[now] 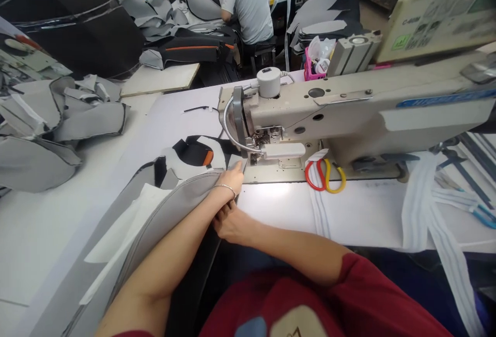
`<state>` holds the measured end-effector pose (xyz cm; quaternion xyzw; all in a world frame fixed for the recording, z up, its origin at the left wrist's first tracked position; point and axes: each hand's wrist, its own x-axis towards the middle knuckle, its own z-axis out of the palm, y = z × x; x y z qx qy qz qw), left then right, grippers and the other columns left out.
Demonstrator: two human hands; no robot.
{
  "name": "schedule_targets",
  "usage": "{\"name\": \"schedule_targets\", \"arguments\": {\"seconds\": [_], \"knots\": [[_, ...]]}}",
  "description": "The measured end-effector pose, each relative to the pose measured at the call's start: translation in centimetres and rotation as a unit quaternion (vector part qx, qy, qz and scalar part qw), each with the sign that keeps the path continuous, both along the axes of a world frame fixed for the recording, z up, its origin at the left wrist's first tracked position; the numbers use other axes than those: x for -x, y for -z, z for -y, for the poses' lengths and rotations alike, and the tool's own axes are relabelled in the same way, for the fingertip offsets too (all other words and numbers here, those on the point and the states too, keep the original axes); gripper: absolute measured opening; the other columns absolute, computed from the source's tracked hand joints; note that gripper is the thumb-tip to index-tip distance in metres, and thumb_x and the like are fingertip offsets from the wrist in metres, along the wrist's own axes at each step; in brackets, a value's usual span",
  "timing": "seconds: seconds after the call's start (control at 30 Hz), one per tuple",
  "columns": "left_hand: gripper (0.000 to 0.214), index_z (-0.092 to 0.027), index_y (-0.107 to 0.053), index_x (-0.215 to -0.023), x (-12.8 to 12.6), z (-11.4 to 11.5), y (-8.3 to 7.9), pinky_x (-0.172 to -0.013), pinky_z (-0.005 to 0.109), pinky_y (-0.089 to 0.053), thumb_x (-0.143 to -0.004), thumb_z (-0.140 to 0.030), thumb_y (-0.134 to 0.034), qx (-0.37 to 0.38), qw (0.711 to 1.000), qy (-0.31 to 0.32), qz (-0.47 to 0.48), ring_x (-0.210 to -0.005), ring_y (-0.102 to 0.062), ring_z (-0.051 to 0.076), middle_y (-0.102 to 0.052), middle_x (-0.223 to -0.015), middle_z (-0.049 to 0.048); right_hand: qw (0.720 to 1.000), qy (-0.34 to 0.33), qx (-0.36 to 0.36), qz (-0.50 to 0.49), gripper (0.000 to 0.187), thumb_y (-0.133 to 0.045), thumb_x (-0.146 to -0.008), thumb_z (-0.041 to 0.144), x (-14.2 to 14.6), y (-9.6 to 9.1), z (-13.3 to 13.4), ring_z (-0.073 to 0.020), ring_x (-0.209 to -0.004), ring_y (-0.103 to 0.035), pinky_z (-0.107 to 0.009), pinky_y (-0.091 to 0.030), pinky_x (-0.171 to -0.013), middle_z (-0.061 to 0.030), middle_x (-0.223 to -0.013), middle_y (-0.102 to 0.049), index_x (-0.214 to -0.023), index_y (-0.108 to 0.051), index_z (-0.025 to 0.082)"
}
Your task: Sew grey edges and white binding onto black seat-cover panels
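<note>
A large grey and black sewn fabric piece lies along the table's left side and runs up to the needle area of the sewing machine. At its front edge, close beside the presser foot, my left hand grips the fabric with the thumb on top. Just below my left wrist, my right hand has its fingers curled on the fabric's dark edge; part of its grip is hidden under the left wrist. A white lamp on a flexible metal neck sits by the needle.
Scissors with red and yellow handles rest on the machine bed. White striped webbing hangs over the table's front edge. Grey fabric parts are piled at left. Behind the machine are a pink basket and a seated person.
</note>
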<state>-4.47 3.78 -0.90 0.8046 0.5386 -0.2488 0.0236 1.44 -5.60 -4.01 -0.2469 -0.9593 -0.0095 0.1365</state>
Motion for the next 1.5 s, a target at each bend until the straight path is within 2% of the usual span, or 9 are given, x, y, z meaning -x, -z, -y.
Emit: {"name": "schedule_targets", "arguments": {"seconds": [0.13,0.23,0.43,0.6,0.83,1.0,1.23,1.4,1.5], "knots": [[0.036,-0.014,-0.056,-0.102,-2.0,0.2,-0.1,-0.074,0.031,-0.047,-0.069,-0.009,-0.042,0.001,0.999,-0.031,0.012,-0.085,-0.058,0.021,-0.018,-0.14,0.0108,1.0,-0.02,0.009,0.004,0.032,-0.039,-0.08,0.018,-2.6,-0.3,0.0,-0.0297,-0.095,-0.049,-0.059,-0.026,-0.084,-0.0214,-0.103,-0.055,-0.108,-0.049,0.006],[0.034,-0.012,-0.057,-0.1,-3.3,0.5,-0.1,-0.072,0.034,-0.048,-0.07,-0.009,-0.041,-0.004,0.999,-0.043,0.018,-0.083,-0.059,0.023,-0.019,-0.138,0.0149,0.999,-0.033,0.014,0.003,0.033,-0.04,-0.079,0.019,-4.4,-0.4,0.1,-0.0284,-0.096,-0.047,-0.057,-0.025,-0.087,-0.0194,-0.103,-0.054,-0.109,-0.047,0.008],[0.033,-0.008,-0.058,-0.098,-4.8,1.4,-0.2,-0.07,0.033,-0.048,-0.071,-0.008,-0.04,-0.014,0.998,-0.062,0.024,-0.078,-0.06,0.022,-0.019,-0.137,0.0167,0.998,-0.058,0.017,0.005,0.03,-0.037,-0.081,0.017,-6.4,-0.2,0.3,-0.0256,-0.09,-0.049,-0.054,-0.027,-0.086,-0.0168,-0.098,-0.056,-0.107,-0.048,0.009],[0.034,-0.009,-0.059,-0.099,-5.4,1.4,-0.3,-0.07,0.032,-0.047,-0.071,-0.009,-0.039,-0.013,0.996,-0.085,0.019,-0.077,-0.059,0.022,-0.028,-0.132,0.0182,0.997,-0.068,0.022,-0.004,0.027,-0.037,-0.082,0.018,-6.7,0.0,0.2,-0.0258,-0.089,-0.049,-0.054,-0.029,-0.084,-0.0164,-0.098,-0.057,-0.103,-0.051,0.009],[0.035,-0.006,-0.057,-0.099,-5.5,1.5,0.1,-0.07,0.034,-0.046,-0.073,-0.005,-0.034,-0.022,0.996,-0.082,0.025,-0.076,-0.059,0.022,-0.039,-0.122,0.0201,0.996,-0.078,0.05,0.001,0.028,-0.04,-0.08,0.017,-6.9,-0.5,0.0,-0.0254,-0.09,-0.05,-0.05,-0.032,-0.083,-0.0165,-0.095,-0.058,-0.104,-0.05,0.008],[0.036,-0.005,-0.056,-0.099,-5.6,1.5,0.2,-0.068,0.037,-0.046,-0.075,-0.005,-0.028,-0.031,0.995,-0.085,0.041,-0.076,-0.06,0.023,-0.038,-0.12,0.0216,0.995,-0.083,0.052,0.001,0.029,-0.038,-0.081,0.016,-6.8,0.2,-0.3,-0.0258,-0.091,-0.05,-0.051,-0.032,-0.084,-0.0169,-0.097,-0.058,-0.107,-0.049,0.008],[0.032,-0.01,-0.057,-0.09,-5.5,2.1,0.5,-0.068,0.034,-0.047,-0.078,-0.008,-0.028,-0.059,0.989,-0.104,0.089,-0.074,-0.06,0.02,-0.042,-0.116,0.0147,0.994,-0.098,0.041,-0.002,0.034,-0.036,-0.081,0.014,-6.6,1.4,-0.7,-0.0259,-0.103,-0.048,-0.048,-0.032,-0.09,-0.0172,-0.107,-0.055,-0.113,-0.046,0.007],[0.027,-0.015,-0.055,-0.094,-5.2,1.9,1.5,-0.071,0.031,-0.045,-0.079,-0.013,-0.032,-0.062,0.981,-0.144,0.118,-0.076,-0.059,0.018,-0.046,-0.114,0.0121,0.993,-0.109,0.038,-0.005,0.031,-0.038,-0.08,0.011,-6.6,1.9,-0.9,-0.0242,-0.1,-0.051,-0.045,-0.034,-0.091,-0.0162,-0.102,-0.058,-0.108,-0.051,0.006],[0.027,-0.015,-0.052,-0.1,-5.0,0.9,2.3,-0.073,0.029,-0.043,-0.081,-0.017,-0.033,-0.052,0.973,-0.181,0.132,-0.079,-0.058,0.018,-0.054,-0.101,0.0105,0.994,-0.102,0.046,-0.011,0.028,-0.039,-0.08,0.009,-6.8,2.0,-1.8,-0.0216,-0.097,-0.053,-0.04,-0.035,-0.091,-0.0148,-0.101,-0.059,-0.102,-0.054,0.007]]}}
